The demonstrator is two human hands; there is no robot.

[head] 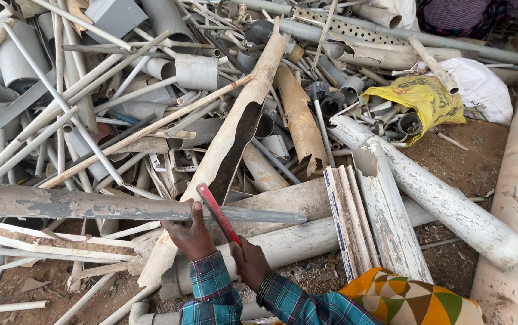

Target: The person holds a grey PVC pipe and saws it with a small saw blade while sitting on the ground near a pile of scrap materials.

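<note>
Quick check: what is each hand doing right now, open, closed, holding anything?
Left hand: closed on the long grey split plastic pipe.
Right hand: closed around the red flat-bladed tool, blade laid across that pipe.

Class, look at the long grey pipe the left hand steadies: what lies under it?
Under the grey pipe lie a split tan pipe and thin white strips. The left hand covers whatever lies beneath that stretch.

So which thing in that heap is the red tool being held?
Start from the huge pile of grey and cream scrap pipes. At its near edge, two hands meet over a long grey pipe. The right hand grips a thin red blade, the pile's only red strip.
</note>
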